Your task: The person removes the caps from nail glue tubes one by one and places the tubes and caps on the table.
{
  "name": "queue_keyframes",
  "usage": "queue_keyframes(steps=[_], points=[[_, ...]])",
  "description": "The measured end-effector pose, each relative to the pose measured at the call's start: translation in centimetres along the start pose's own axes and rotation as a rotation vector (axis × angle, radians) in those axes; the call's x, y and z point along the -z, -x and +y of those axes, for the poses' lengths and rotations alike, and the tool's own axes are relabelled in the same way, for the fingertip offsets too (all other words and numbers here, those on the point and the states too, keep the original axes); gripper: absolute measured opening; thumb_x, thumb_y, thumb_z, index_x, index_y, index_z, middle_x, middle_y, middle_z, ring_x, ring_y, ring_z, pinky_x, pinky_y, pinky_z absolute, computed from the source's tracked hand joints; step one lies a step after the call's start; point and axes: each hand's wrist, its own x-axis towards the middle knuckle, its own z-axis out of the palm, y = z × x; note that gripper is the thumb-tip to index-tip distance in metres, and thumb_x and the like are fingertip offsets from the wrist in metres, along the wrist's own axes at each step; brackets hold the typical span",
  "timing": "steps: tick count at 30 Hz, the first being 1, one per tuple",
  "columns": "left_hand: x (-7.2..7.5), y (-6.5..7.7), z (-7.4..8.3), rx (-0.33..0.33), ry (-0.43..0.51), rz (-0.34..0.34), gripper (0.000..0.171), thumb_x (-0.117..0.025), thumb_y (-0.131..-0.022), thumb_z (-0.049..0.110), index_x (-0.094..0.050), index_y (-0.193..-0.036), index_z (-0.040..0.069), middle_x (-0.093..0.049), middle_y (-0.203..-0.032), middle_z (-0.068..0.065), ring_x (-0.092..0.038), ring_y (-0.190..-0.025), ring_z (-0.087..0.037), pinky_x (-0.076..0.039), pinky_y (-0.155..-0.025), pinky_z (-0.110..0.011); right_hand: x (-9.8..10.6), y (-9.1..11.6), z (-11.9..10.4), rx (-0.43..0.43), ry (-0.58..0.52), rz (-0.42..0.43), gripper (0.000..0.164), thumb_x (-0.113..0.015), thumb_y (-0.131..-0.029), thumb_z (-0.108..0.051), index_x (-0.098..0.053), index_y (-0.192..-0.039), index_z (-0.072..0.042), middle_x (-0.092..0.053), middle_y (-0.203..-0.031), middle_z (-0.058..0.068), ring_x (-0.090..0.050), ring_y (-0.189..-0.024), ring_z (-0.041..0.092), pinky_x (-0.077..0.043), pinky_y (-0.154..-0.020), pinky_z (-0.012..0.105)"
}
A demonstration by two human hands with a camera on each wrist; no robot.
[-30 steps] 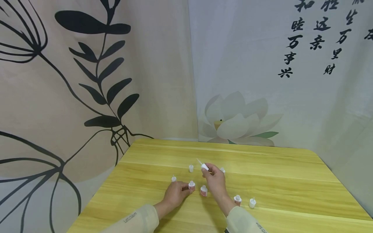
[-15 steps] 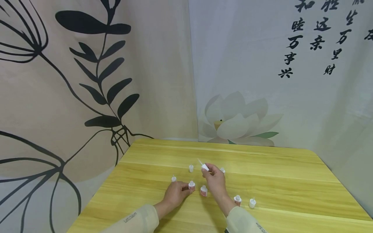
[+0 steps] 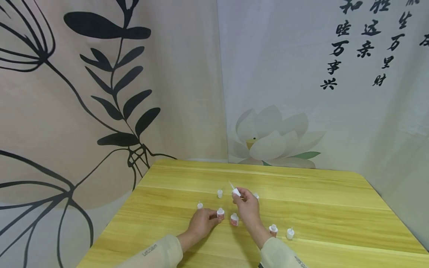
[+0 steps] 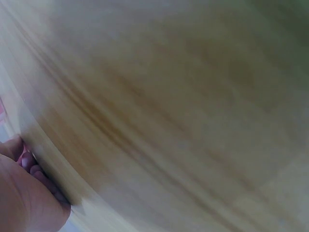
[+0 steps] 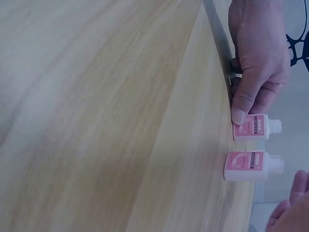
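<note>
My left hand (image 3: 202, 223) grips a small white bottle (image 3: 220, 214) with a pink-red label, upright on the table. In the right wrist view the left thumb presses on the side of this bottle (image 5: 251, 127). Just right of it stands a second, similar bottle (image 3: 234, 220), touched by neither hand. Higher up, my right hand (image 3: 248, 208) pinches a white cap (image 3: 236, 192) whose thin pale stem points up and to the left. The left wrist view catches only part of the left hand (image 4: 29, 193) at its edge.
On the wooden table (image 3: 321, 208) a third labelled bottle (image 3: 273, 230) stands right of the right forearm, beside a white cap (image 3: 290, 233). Other small white caps lie farther back (image 3: 219, 193), behind the left hand (image 3: 200, 205) and partly behind the right hand (image 3: 256, 195).
The cap in my right hand has tilted and shifted very slightly to the right. My left hand and the bottles have stayed in place.
</note>
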Motion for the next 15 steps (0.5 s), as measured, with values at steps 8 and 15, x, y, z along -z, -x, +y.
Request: queue_keyframes(steps=[8, 15], points=[[0.03, -0.01, 0.09, -0.002, 0.005, 0.002, 0.011, -0.075, -0.087, 0.018, -0.079, -0.097, 0.017, -0.075, -0.096, 0.004, -0.069, -0.088, -0.013, -0.055, -0.075, -0.03, -0.01, -0.04, 0.01, -0.001, -0.003, 0.001, 0.035, -0.063, -0.098, -0.017, -0.057, -0.129, -0.001, -0.068, -0.116, 0.012, -0.065, -0.094, 0.021, -0.052, -0.088, 0.046], [0.06, 0.07, 0.17, 0.006, 0.009, 0.001, 0.011, -0.075, -0.087, 0.018, -0.079, -0.098, 0.017, -0.075, -0.096, 0.004, -0.069, -0.089, -0.014, -0.055, -0.075, -0.032, -0.04, -0.11, 0.09, -0.006, -0.006, 0.007, 0.032, -0.062, -0.099, -0.017, -0.058, -0.127, -0.001, -0.067, -0.116, 0.012, -0.065, -0.099, 0.023, -0.05, -0.093, 0.047]])
